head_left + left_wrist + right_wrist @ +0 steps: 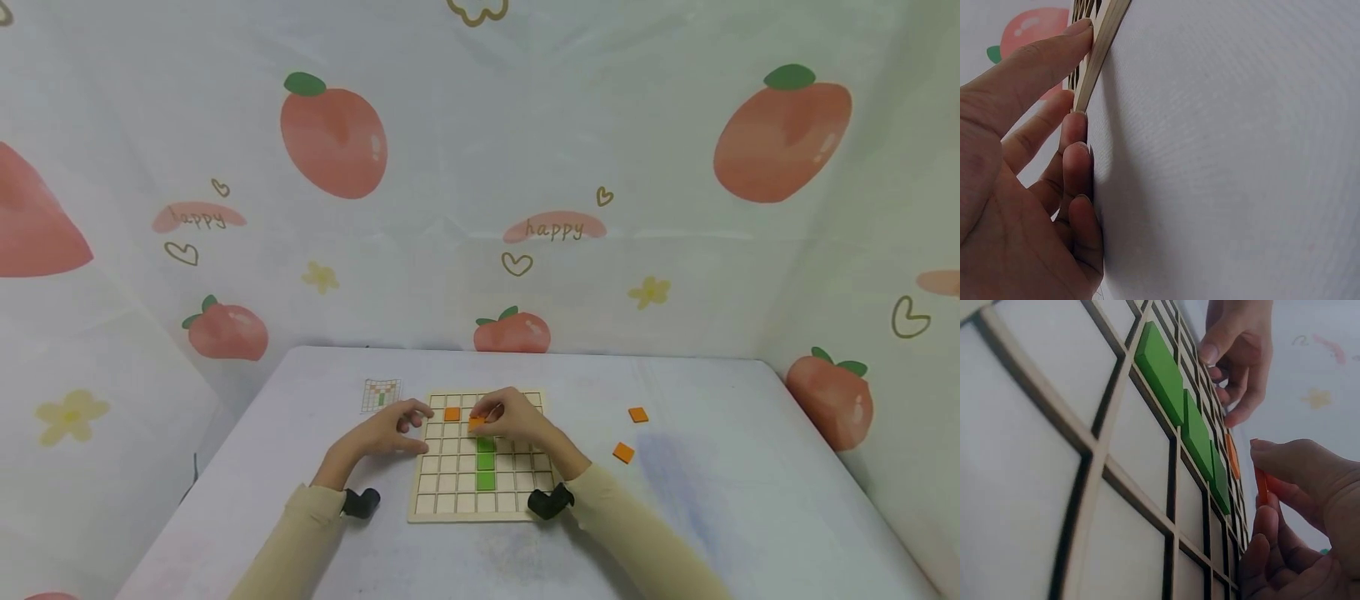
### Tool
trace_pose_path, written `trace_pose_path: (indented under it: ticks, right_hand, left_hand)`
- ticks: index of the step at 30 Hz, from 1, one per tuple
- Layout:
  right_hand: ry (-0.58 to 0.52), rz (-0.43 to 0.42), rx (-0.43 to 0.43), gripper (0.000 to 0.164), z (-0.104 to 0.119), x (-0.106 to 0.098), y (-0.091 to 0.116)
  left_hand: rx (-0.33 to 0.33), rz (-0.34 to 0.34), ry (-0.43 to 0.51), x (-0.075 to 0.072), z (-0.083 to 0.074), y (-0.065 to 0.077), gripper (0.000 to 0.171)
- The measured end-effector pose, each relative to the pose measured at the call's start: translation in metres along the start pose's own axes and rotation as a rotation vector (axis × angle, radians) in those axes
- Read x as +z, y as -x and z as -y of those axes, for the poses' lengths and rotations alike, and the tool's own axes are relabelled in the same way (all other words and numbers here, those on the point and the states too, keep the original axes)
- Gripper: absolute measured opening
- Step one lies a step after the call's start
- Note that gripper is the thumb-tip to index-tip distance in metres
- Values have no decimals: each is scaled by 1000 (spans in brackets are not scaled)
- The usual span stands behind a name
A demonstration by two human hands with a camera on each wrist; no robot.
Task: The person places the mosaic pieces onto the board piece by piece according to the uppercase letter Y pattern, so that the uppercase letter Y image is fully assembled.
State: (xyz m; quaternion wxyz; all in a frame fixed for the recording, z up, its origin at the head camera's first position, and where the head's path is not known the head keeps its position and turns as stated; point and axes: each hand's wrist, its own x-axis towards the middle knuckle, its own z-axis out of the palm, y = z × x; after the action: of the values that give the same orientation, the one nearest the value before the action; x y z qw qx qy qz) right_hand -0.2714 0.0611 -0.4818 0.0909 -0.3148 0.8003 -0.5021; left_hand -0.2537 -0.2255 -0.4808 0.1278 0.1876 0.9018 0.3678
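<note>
A wooden grid board (446, 503) lies on the table, with several green square tiles (486, 481) in one column and an orange tile (452, 414) in a cell near its far left corner. My right hand (513, 419) pinches another orange tile (1261, 481) between thumb and fingers, just above the board beyond the green column. At the board's left edge, my left hand (388, 431) touches the frame with thumb and fingertips. The left wrist view shows that thumb (1054, 59) against the wooden rim (1100, 56), the other fingers loosely bent beside it.
Two loose orange tiles, a farther one (638, 414) and a nearer one (623, 452), lie on the table right of the board. A small printed grid card (381, 395) lies behind the left hand. A patterned cloth (450, 150) hangs behind the table.
</note>
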Motion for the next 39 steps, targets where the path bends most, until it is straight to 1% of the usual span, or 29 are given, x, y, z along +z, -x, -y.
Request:
trace_pose_path:
  ticks: [8,14,25,31,39]
  right_hand:
    - [64,-2,0,18,0,6,-5]
    - [90,-2,44,17,2,9,-8]
    - [120,6,89,17,6,13,-11]
    - [113,10,118,17,8,14,-11]
    - [125,7,113,16,7,15,-12]
  left_hand:
    - [10,0,-11,0,0,0,53]
    - [12,2,-11,0,-2,1,54]
    - [13,6,-5,-1,-1,0,54]
    - [8,15,12,-1,2,-1,54]
    - [17,17,15,-1,4,-1,54]
